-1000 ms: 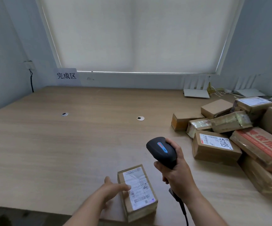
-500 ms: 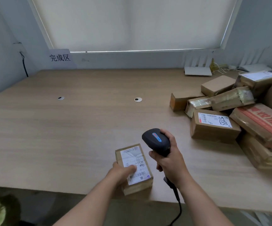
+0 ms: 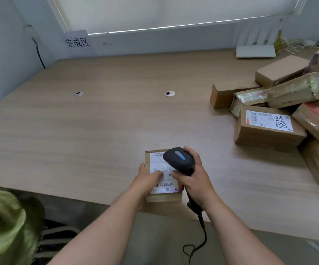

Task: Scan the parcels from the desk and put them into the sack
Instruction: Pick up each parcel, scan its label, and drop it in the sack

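A small brown parcel [image 3: 155, 196] with a white shipping label lies at the desk's near edge. My left hand [image 3: 148, 180] holds it from the left, thumb on its side and fingers across the label. My right hand [image 3: 195, 180] grips a black corded barcode scanner [image 3: 179, 160], whose head hangs just over the parcel's label. A green sack [image 3: 4, 226] with a dark opening sits on the floor at the lower left. A pile of several brown parcels [image 3: 269, 129] lies at the right of the desk.
The wooden desk [image 3: 97, 131] has two round cable grommets [image 3: 170, 93]. A paper sign [image 3: 77, 42] is on the back wall. A white router [image 3: 256, 48] stands at the back right. The scanner cable hangs past the desk edge.
The scanner has moved left and down over the parcel's label. My left hand has slid further onto the parcel. The view has tilted downward, showing more of the sack.
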`<state>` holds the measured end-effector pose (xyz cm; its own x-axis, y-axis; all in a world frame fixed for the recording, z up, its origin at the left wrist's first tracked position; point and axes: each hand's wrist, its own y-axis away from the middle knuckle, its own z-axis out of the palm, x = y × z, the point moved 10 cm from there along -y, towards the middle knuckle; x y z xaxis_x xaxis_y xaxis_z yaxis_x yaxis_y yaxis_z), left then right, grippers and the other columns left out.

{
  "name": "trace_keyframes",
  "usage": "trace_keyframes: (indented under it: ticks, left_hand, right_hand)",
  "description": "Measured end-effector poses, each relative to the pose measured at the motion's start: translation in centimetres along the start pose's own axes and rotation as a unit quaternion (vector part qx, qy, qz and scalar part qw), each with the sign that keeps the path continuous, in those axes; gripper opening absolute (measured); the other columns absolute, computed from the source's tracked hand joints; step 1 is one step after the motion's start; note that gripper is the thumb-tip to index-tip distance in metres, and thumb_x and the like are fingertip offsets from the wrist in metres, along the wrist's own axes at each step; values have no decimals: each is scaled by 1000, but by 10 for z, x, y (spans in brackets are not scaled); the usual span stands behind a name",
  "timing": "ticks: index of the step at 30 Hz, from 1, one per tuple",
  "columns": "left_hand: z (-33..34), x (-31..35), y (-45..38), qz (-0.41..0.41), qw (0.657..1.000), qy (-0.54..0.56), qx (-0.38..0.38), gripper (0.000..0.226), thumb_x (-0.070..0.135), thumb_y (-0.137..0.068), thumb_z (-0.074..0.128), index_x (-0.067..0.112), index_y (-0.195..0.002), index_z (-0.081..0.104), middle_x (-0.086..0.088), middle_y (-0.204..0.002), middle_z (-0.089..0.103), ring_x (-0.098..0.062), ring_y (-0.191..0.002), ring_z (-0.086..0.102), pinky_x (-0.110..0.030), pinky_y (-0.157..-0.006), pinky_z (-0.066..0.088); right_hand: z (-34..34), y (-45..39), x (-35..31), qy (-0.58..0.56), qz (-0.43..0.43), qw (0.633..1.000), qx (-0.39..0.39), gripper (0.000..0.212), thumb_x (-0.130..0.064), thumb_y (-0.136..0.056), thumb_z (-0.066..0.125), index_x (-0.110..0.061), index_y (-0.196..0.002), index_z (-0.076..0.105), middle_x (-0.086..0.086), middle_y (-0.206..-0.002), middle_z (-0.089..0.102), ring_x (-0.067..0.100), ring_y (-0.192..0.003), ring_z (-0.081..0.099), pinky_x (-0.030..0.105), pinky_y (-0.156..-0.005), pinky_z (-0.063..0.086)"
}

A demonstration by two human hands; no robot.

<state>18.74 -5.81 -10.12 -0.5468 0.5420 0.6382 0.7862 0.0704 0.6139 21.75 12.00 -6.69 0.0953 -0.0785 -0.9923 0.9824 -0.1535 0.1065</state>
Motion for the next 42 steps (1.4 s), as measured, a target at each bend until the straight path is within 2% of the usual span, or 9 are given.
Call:
trace_keyframes:
  ticks: [4,7,11,15,18,25,30,37,42]
  left_hand:
    - [11,5,6,8,996,68,-53,67,36,-92,52,46,-147,16,8,-119,65,-8,-81,67,-20,-50,45]
    - [11,6,8,5,994,78,-75,70,32,-89,54,53,-145,17,16,-111,66,-5,-83,66,-22,-58,46]
    - [8,3,12,-1,989,97,-107,79,23,-79,68,58,-136,26,10,-92,74,-13,-83,67,-31,-75,53]
    - [-22,20,9,66,983,154,-71,98,12,-78,73,58,-141,15,7,-95,75,-15,-85,72,-36,-73,54]
    - [-62,40,7,122,972,200,-15,104,7,-79,73,58,-143,10,2,-103,73,-22,-96,69,-45,-82,54]
    - [-136,73,20,206,955,208,43,107,7,-80,73,57,-145,5,-4,-110,68,-21,-100,64,-42,-80,52]
    - [-160,77,30,232,947,214,56,107,7,-81,72,58,-144,2,-3,-111,68,-18,-98,64,-34,-69,51]
    - [-176,73,39,242,942,220,74,107,5,-81,72,57,-145,3,-2,-107,70,-19,-95,67,-38,-73,53]
    - [-176,74,44,243,940,223,82,108,6,-80,72,58,-144,3,-2,-107,69,-18,-95,66,-35,-69,52]
  right_hand:
    - [-12,-1,6,0,9,1000,7,77,2,-83,72,-63,-115,46,-23,-105,67,0,-84,66,24,-59,53]
    - [-20,-2,4,3,10,1000,12,75,2,-83,72,-58,-118,45,-18,-109,66,-4,-85,66,20,-61,53]
    - [-24,-1,-6,5,8,1000,8,74,4,-84,70,-55,-120,44,-12,-111,64,0,-71,65,24,-55,53]
    - [-20,5,-31,25,-19,999,-7,73,2,-85,69,-54,-123,42,-9,-111,63,9,-53,57,27,-52,49]
    - [-10,12,-54,17,-36,999,-30,71,-2,-85,72,-53,-124,43,-5,-112,64,19,-51,55,30,-54,50]
    - [29,26,-98,7,-66,992,-106,72,2,-85,71,-52,-125,45,8,-107,65,26,-49,52,33,-46,46]
    - [50,32,-107,1,-76,989,-128,71,-4,-76,73,-55,-121,50,10,-107,65,26,-45,50,30,-43,44]
    - [58,35,-108,-6,-74,987,-141,69,-9,-70,72,-52,-121,51,9,-109,64,28,-44,49,31,-43,43]
    - [53,35,-110,9,-78,986,-150,71,7,-83,68,-47,-126,49,14,-108,62,28,-45,49,32,-43,44]
